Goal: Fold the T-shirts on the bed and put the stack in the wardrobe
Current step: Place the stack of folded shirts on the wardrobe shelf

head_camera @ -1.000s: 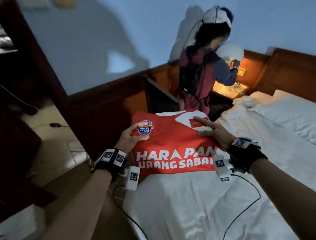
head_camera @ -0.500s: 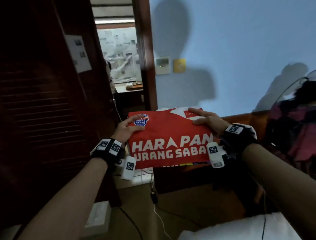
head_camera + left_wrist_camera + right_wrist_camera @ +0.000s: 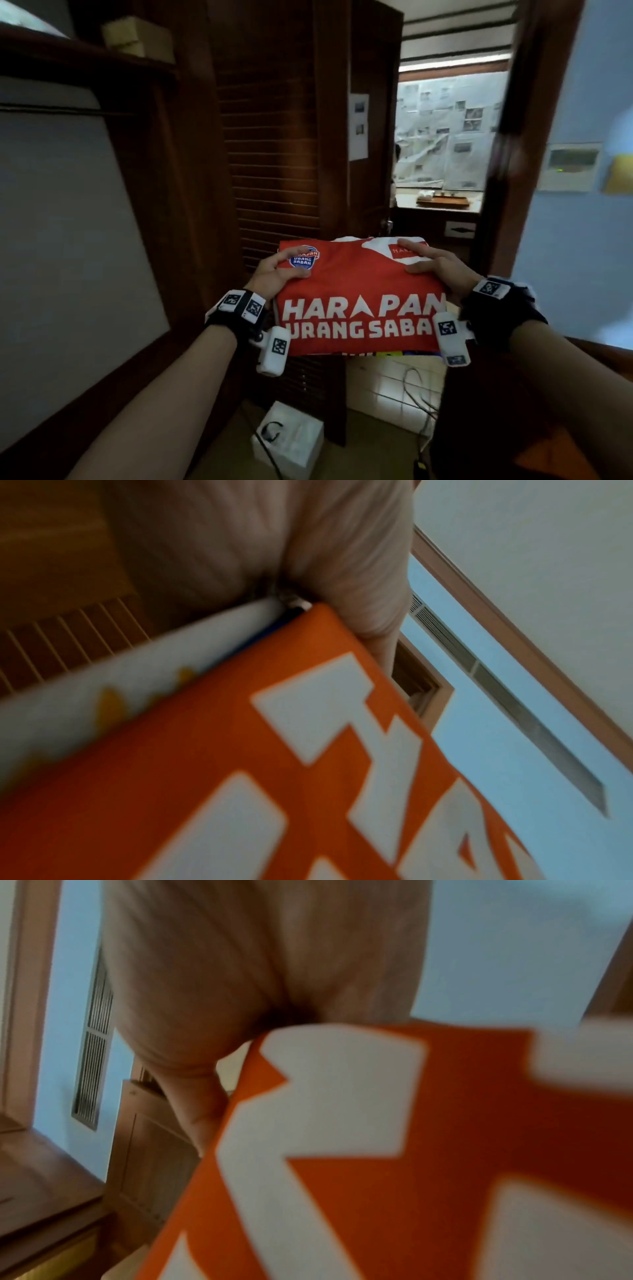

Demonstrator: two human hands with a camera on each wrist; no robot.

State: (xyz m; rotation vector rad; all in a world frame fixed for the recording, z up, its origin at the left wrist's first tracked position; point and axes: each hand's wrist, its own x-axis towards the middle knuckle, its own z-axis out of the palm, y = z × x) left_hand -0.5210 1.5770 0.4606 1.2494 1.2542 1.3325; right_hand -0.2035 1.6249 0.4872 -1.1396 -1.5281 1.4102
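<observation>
Carrying risk first: stack of folded T-shirts (image 3: 359,298) is held in the air at chest height, clear of any surface, in front of the dark wardrobe (image 3: 164,178); the louvred door (image 3: 274,137) stands just behind it. The stack is soft and several layers deep: white and yellow-patterned fabric shows under the red top shirt along the near edge and at the left side in the left wrist view. Judgement: the lower layers could slide out or the folds sag open if either side tilts or the grip slackens, since support is only at the two short edges. A second hazard, judged: the stack's far corner could catch the door or the shelf (image 3: 85,58) edge on the way in, skewing the pile. Cables (image 3: 416,390) and a white box (image 3: 291,442) lie on the floor below, a possible trip point. Left hand (image 3: 274,274): thumb laid across the top near the round badge, fingers hidden beneath, clamping the left edge. Right hand (image 3: 435,265): thumb and a forefinger lie fairly straight on top at the collar area, remaining fingers under the stack and not visible; it pinches the right edge. Both wrist views are blurred and show only palm and red cloth.
</observation>
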